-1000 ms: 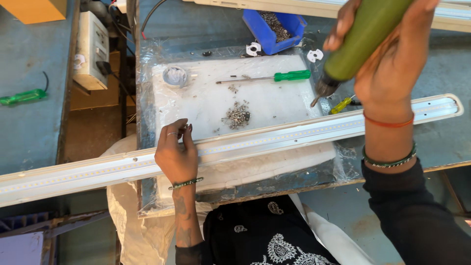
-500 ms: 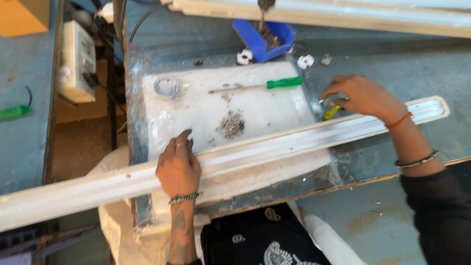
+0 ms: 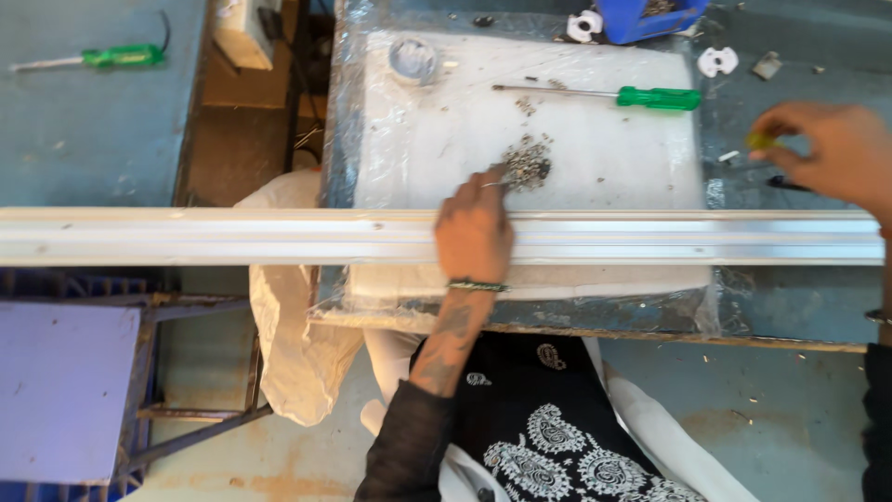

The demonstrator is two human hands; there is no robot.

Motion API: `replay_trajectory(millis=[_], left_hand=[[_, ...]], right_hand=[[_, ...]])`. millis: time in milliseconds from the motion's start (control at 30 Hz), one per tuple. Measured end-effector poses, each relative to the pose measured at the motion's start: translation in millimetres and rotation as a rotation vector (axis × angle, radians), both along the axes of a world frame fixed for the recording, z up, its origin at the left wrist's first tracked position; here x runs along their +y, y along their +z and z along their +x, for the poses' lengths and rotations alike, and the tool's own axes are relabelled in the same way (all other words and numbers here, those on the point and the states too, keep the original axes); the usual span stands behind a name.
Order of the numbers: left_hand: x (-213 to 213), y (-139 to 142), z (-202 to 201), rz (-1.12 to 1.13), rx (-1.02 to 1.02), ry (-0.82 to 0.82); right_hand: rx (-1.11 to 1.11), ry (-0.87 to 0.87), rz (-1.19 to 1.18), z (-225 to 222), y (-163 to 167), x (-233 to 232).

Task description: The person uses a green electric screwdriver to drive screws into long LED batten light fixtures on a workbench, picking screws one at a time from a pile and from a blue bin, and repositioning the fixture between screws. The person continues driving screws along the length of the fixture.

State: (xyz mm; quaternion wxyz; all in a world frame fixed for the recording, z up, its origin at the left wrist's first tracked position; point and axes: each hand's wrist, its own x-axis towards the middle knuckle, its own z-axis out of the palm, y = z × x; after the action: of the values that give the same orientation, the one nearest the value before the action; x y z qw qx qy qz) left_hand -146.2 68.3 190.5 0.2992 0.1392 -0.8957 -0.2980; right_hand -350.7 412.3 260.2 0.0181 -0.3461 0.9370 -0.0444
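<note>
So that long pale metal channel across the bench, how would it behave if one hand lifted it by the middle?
The channel probably stays fairly stiff: it has folded ribs along its length. It looks thin and light for its size, so its ends may sag or swing. It overhangs the plastic-covered pad far on one side, so it could pivot or tip if the left hand lets go.

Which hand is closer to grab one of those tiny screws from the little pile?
Probably the left hand: its fingertips reach over the long white rail right at the screw pile. The right hand is far off, holding something small and yellow-green.
</note>
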Motion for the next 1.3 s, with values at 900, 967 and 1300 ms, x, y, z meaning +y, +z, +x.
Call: replay_trajectory(millis=[900,967,1300], left_hand=[[-160,8,75,-0.103,0.11,0.198],[-154,10,73,-0.095,0.117,0.206],[-167,15,85,0.29,0.343,0.136]], right_hand=[[-1.014,0.205,-1.654,156,-3,-220],[-1.082,0.217,-1.644,166,-6,-236],[-1.229,0.428,-1.575,180,-22,-310]])
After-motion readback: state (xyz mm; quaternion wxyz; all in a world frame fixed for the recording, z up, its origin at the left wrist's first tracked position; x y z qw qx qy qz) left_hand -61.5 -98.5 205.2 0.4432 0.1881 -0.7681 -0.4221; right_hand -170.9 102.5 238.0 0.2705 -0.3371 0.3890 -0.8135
